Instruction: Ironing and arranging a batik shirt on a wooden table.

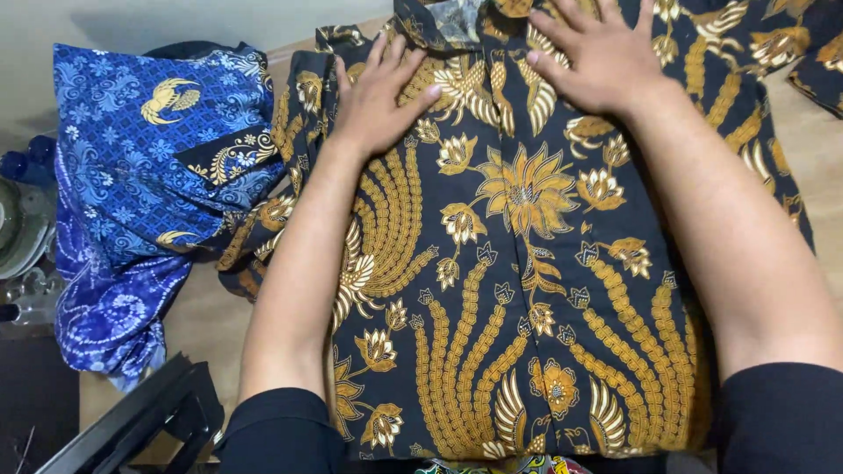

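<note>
A black shirt with a gold floral and feather pattern lies spread flat on a wooden table, collar at the far side. My left hand rests palm down on the shirt's upper left chest, fingers apart. My right hand presses flat on the upper right chest near the collar. Neither hand grips anything. Both forearms stretch over the shirt, with black sleeves at the bottom of the view.
A pile of blue patterned cloth lies on the left of the table and hangs over its edge. A black frame stands at the lower left. Glassy items sit at the far left edge.
</note>
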